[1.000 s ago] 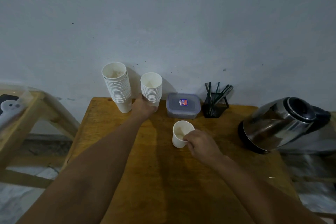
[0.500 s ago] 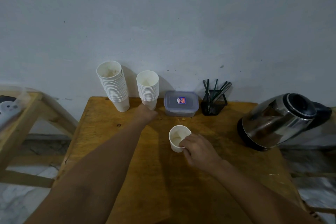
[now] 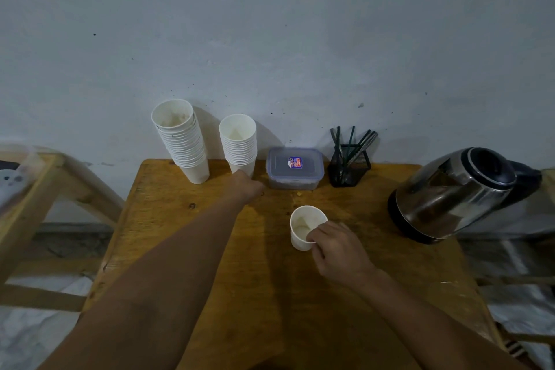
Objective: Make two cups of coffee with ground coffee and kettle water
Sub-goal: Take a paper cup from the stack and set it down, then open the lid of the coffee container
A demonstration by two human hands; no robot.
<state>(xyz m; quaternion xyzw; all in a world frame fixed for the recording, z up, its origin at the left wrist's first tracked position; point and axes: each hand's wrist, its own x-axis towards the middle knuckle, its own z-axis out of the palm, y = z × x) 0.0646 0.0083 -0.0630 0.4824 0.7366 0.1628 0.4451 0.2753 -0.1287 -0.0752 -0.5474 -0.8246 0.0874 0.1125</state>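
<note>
Right hand (image 3: pixel 339 249) grips paper cup (image 3: pixel 304 227) — left hand (image 3: pixel 247 186) (grip unclear) meets cup stack (image 3: pixel 238 144).

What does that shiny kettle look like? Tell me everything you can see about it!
The kettle is shiny silver metal that mirrors the room. It has a black base at the bottom, a dark round lid on top and a black handle on its far right side. Its lid looks closed. It stands at the right edge of the wooden table, looking tilted in this wide-angle view. Neither hand touches it. What is inside cannot be seen.
</note>
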